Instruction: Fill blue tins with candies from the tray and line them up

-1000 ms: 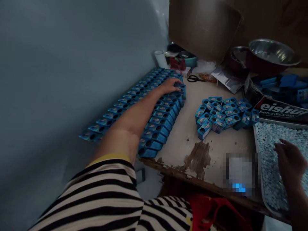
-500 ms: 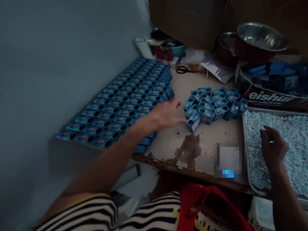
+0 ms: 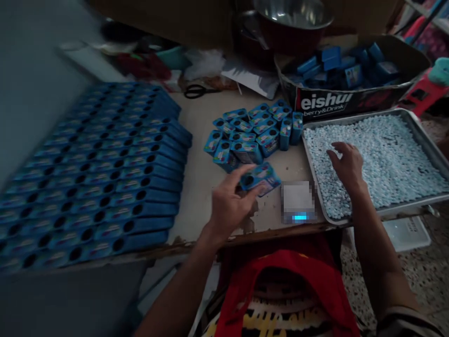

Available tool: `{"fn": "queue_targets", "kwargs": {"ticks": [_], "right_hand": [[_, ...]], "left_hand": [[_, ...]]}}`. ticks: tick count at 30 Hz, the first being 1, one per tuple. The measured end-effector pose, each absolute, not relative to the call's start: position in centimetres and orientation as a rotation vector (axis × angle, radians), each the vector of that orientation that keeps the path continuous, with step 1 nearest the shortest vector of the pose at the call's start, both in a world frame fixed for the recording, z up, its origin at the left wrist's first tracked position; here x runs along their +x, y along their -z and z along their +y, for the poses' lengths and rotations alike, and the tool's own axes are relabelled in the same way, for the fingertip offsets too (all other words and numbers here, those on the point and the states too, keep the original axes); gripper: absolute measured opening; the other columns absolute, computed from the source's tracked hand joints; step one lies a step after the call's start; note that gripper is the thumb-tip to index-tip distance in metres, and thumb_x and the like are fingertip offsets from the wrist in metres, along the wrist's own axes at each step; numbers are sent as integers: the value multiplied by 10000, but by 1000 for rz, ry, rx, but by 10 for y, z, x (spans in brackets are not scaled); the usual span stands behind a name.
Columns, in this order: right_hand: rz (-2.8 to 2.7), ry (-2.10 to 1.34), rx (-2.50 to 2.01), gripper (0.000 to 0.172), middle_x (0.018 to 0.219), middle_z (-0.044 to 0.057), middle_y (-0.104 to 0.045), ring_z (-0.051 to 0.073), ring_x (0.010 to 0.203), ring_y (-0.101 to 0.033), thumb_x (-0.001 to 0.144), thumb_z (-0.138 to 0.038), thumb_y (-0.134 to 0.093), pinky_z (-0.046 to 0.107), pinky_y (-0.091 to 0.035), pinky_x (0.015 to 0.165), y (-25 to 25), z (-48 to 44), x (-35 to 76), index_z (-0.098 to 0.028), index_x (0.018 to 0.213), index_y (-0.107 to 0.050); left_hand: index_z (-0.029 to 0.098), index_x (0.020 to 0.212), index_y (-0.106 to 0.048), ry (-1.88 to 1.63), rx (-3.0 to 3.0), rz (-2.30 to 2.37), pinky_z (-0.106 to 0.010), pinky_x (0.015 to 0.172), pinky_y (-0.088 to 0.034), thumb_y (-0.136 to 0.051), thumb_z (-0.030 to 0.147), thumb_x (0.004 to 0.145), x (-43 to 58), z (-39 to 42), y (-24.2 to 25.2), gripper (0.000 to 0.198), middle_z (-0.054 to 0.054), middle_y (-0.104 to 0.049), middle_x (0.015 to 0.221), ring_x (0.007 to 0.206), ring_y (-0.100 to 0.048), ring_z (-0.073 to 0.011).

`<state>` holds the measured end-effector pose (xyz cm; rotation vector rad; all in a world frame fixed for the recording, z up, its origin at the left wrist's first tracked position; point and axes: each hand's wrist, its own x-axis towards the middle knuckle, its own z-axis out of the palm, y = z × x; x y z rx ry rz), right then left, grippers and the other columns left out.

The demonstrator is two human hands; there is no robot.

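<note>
My left hand point(image 3: 229, 201) is closed around a small blue box point(image 3: 262, 178) with a dark round hole in its top, held tilted over the table. Just beyond it stands a loose cluster of similar blue boxes point(image 3: 245, 147). My right hand point(image 3: 347, 166) hovers over a metal tray point(image 3: 317, 199) filled with small pale blue and white pellets point(image 3: 393, 159). Its fingers are curled, with a gap between thumb and forefinger, and I see nothing in them. Between the hands lies a small square device point(image 3: 298, 199), blurred out, with a lit blue display.
Packed rows of blue boxes point(image 3: 94, 173) cover the table's left side. Behind the tray stands a black carton point(image 3: 354, 100) holding more blue pieces. Scissors point(image 3: 198, 91), a plastic bag point(image 3: 205, 63) and a metal bowl point(image 3: 294, 21) are at the back.
My left hand has taken a blue box from the near edge of the cluster and brought it toward me. My right hand stays over the tray. The view has turned right.
</note>
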<state>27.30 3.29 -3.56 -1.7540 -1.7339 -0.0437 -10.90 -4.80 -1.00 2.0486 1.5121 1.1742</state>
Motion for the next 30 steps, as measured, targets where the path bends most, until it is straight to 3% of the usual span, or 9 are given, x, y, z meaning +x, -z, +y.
{"fn": "queue_targets", "kwargs": {"ticks": [3, 8, 12, 15, 19, 22, 24, 27, 30], "right_hand": [[-1700, 57, -1838, 245, 1221, 162, -878, 384, 1162, -780, 1041, -365, -717, 558, -557, 1142, 37, 37, 286, -232, 1209, -835], [-1783, -79, -1954, 277, 1231, 171, -867, 387, 1161, -779, 1097, -350, -683, 543, -567, 1114, 23, 26, 294, -210, 1282, -835], [-2267, -112, -1938, 377, 1437, 194, -807, 437, 1342, -684, 1153, -401, -661, 560, -514, 1143, 9, 3, 282, -204, 1447, -792], [-2543, -36, -1910, 370, 1511, 223, -741, 456, 1400, -613, 1183, -416, -596, 555, -489, 1118, 3, -13, 276, -185, 1411, -775], [-2591, 18, -1921, 327, 1290, 246, -759, 421, 1214, -670, 1177, -393, -541, 503, -490, 1008, 3, -21, 289, -162, 1216, -769], [-2349, -79, -1975, 270, 1011, 153, -759, 323, 931, -678, 1139, -394, -567, 415, -462, 815, 6, -15, 305, -212, 1018, -725], [-1993, -199, -1978, 323, 788, 64, -656, 251, 754, -596, 1111, -461, -612, 364, -405, 701, 6, -8, 316, -244, 876, -658], [-1360, -634, -1831, 394, 656, -21, -486, 173, 591, -430, 1060, -566, -667, 306, -309, 566, 2, 4, 330, -267, 810, -614], [-991, -1102, -1645, 351, 681, -30, -484, 147, 551, -359, 1029, -559, -696, 282, -266, 495, -8, 11, 343, -282, 825, -628]], "left_hand": [[291, 1502, -742, -1134, 2258, 1244, -375, 1114, -684, -834, 435, 1104, -60, -54, 4, 433, -80, -840, 1394, 1261, -837, -285], [271, 1530, -715, -1036, 2349, 1112, -344, 1074, -694, -793, 303, 1134, -21, -56, 26, 404, -86, -838, 1302, 1194, -846, -259], [298, 1684, -582, -1064, 2259, 1104, -399, 1127, -695, -858, 375, 1096, -32, -60, 36, 654, -114, -797, 1448, 1293, -820, -290], [290, 1714, -543, -1061, 2176, 1197, -442, 1108, -708, -921, 519, 1034, -52, -60, 35, 811, -135, -782, 1464, 1250, -830, -310], [262, 1588, -669, -1053, 2026, 1393, -468, 1095, -712, -937, 483, 1011, -92, -56, 39, 673, -117, -804, 1386, 1171, -847, -304], [260, 1441, -769, -1100, 1889, 1432, -455, 1062, -729, -889, 386, 1022, -116, -59, 40, 454, -100, -826, 1304, 1106, -855, -286], [264, 1396, -796, -1150, 1834, 1434, -454, 1038, -736, -870, 351, 1016, -124, -62, 36, 396, -93, -838, 1283, 1078, -860, -280], [257, 1343, -830, -1212, 1910, 1409, -457, 1008, -729, -870, 328, 1002, -127, -62, 22, 351, -80, -864, 1223, 1053, -864, -284], [258, 1281, -860, -1180, 2088, 1327, -443, 975, -713, -863, 331, 1017, -126, -51, 5, 273, -70, -886, 1172, 1049, -859, -294]]}}
